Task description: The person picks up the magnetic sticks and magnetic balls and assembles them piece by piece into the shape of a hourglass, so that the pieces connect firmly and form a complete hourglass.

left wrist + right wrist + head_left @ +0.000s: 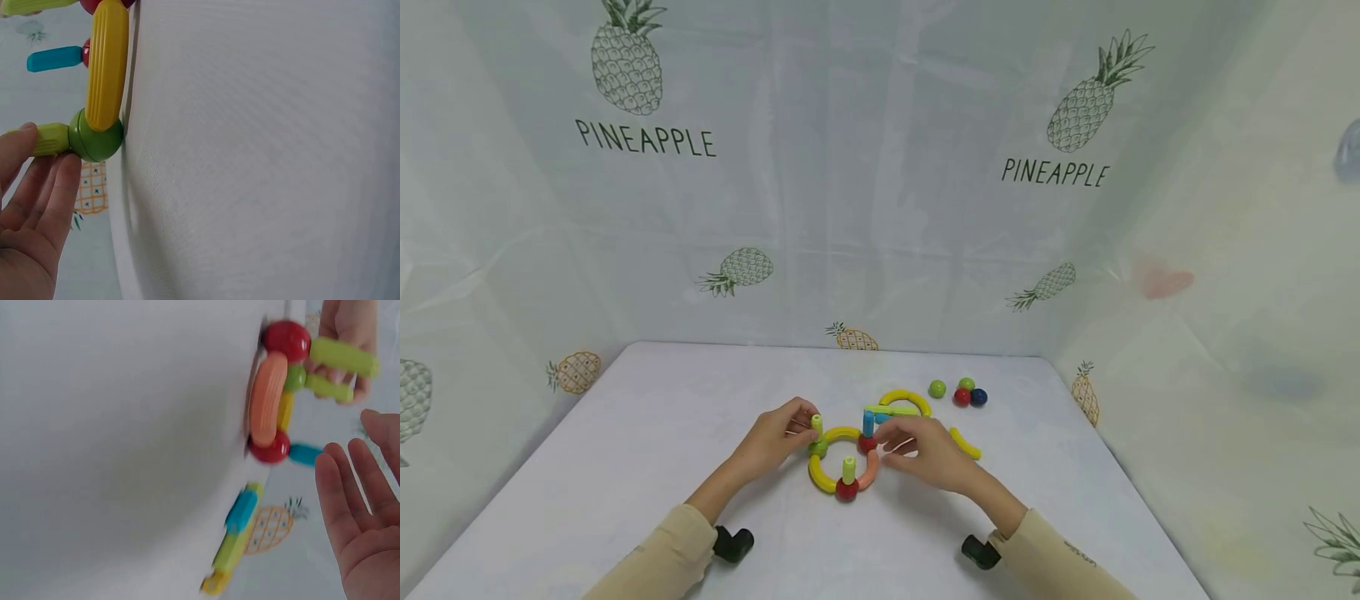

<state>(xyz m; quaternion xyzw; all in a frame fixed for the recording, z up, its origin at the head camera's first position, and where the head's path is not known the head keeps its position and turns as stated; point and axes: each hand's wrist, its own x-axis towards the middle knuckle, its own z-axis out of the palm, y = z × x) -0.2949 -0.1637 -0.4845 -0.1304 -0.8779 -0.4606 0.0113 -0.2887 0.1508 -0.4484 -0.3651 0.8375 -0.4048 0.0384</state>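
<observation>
A ring lies on the table, built of curved yellow rods point(107, 65), a curved orange rod point(269, 400), two red balls point(847, 489) and a green ball point(95, 136). Straight rods stand up from the balls: a blue rod point(868, 424) and two lime green ones. My left hand point(775, 435) pinches the lime green rod point(51, 139) on the green ball between thumb and fingers. On the ring's right side, my right hand point(928, 450) has its fingers extended and spread from the thumb, holding nothing. Its fingertips are close to the blue rod.
Behind the ring lie another curved yellow rod point(904, 394), a loose lime green rod point(898, 410) and a blue piece point(241, 511). A short yellow curve point(966, 444) rests right of my right hand. Several loose balls point(962, 397) sit at the back right.
</observation>
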